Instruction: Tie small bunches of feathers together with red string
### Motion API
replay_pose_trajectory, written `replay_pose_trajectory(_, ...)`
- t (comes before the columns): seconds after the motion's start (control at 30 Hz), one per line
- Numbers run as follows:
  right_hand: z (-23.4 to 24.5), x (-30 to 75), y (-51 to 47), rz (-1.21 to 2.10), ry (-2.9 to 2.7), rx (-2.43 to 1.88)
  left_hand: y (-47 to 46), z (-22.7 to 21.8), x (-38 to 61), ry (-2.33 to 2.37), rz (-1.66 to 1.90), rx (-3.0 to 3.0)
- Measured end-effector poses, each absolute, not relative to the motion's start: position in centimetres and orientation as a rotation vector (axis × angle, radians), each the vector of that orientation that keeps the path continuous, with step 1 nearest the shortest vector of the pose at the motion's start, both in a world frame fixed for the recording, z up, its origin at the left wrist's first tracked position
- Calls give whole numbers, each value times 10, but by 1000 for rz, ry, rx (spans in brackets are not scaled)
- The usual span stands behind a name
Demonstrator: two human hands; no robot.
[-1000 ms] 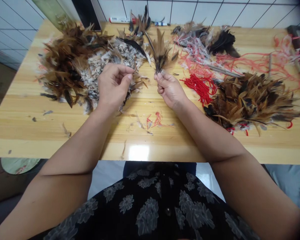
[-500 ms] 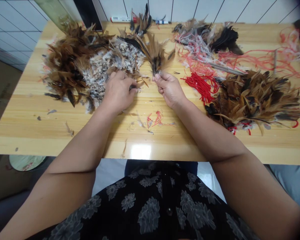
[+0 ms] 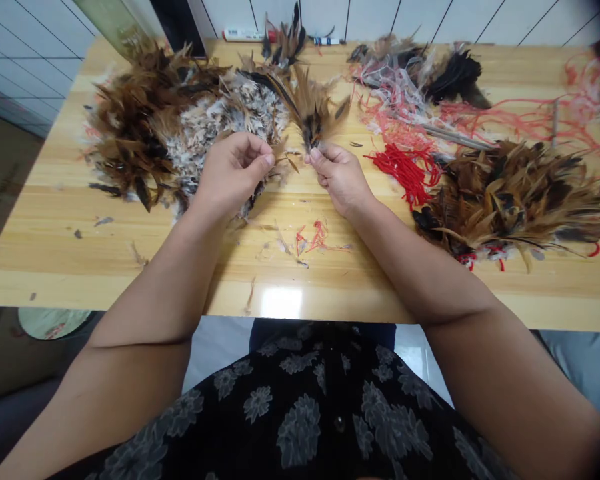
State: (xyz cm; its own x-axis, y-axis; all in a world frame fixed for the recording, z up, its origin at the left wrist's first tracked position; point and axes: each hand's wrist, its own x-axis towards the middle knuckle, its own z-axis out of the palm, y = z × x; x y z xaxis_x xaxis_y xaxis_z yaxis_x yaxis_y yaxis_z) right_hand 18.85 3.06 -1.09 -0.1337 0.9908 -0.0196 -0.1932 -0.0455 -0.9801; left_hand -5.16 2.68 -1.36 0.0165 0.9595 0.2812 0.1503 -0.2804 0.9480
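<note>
Light wood table (image 3: pixel 55 227), plank grain visible, glossy front edge with a bright glare patch (image 3: pixel 279 303) near the middle. Back wall (image 3: pixel 480 20): white square tiles, dark grout. Left wall (image 3: pixel 25 60) has the same tile. Dark vertical gap (image 3: pixel 175 27) at the back-left corner, next to a pale green panel (image 3: pixel 110 20). Floor (image 3: pixel 215 347) under the table is grey and smooth. Lower left: brown surface (image 3: pixel 0 180) with faint print, plus a round pale green object (image 3: pixel 53 322) half under the table edge, can't tell what it is. Light is even — soft shadows only.
</note>
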Motion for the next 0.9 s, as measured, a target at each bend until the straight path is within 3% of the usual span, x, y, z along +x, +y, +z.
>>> replay_pose_trajectory(0.33, -10, 188, 30, 1396, -1230, -1031, 14, 8, -38, 1109, 1303, 1294)
replay_pose_trajectory(0.9, -9, 184, 25, 1374, -1285, -1051, 13, -1, -27, 1074, 1341, 1228)
